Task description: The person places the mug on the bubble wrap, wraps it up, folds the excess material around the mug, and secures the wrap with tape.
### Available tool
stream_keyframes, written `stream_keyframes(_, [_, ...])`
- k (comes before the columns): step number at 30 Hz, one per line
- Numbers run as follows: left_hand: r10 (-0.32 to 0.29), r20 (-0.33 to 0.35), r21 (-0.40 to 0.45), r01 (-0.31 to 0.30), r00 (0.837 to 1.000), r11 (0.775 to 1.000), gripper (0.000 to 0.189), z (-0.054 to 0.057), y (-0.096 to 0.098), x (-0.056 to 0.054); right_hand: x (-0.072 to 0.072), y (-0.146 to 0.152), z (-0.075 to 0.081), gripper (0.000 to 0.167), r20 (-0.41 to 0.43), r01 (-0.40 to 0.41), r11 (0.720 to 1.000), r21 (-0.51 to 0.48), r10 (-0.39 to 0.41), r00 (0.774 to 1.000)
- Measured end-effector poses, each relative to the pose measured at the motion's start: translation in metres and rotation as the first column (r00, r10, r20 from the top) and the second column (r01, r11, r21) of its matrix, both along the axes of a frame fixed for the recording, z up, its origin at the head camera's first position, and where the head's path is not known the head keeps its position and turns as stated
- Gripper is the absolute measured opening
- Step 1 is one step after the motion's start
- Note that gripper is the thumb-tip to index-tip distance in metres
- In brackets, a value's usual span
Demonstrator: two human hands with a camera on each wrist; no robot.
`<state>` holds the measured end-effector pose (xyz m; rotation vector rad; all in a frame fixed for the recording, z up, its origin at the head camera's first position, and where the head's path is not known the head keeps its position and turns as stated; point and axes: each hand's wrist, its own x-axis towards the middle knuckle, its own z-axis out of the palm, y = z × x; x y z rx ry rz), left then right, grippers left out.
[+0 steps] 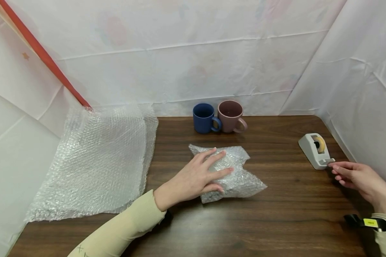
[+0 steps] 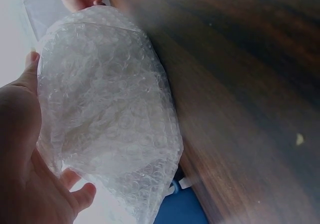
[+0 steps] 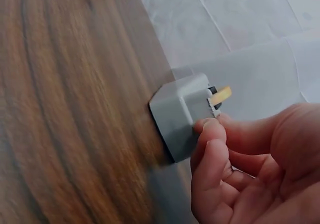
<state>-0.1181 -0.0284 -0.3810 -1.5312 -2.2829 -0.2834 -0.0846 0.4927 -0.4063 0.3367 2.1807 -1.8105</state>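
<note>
In the head view my left hand [image 1: 199, 175] lies with spread fingers on a bubble-wrapped bundle [image 1: 239, 182]. Crumpled ends of the wrap stick out to the right and back; what is inside is hidden. The left wrist view shows the bundle [image 2: 110, 104] close up, thumb and fingers along its side. Far to the right, my right hand [image 1: 357, 178] is at the front end of a white tape dispenser [image 1: 312, 151] holding a yellowish roll. Thumb and index finger pinch the tape's end beside the toothed cutter [image 3: 214, 108] in the right wrist view.
A blue mug [image 1: 203, 119] and a mauve mug [image 1: 230, 116] stand side by side at the back of the wooden table [image 1: 276, 221]. Flat sheets of bubble wrap [image 1: 96, 164] cover the left side. White cloth [image 1: 193, 57] hangs behind, and a red strip [image 1: 45, 55] runs down at left.
</note>
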Motion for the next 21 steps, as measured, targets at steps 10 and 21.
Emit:
stream_keyframes(10, [-0.001,0.005,0.008,0.001,1.0,1.0,0.057,0.0,-0.002,-0.001,0.005,0.017,-0.004,0.042,-0.037,-0.198,0.97,-0.143,0.195,0.98])
stream_keyframes(21, [0.0,0.007,-0.001,0.0,1.0,1.0,0.057,-0.001,0.0,0.0,0.007,0.009,-0.007,0.028,-0.052,-0.055,0.998,-0.041,0.053,0.997])
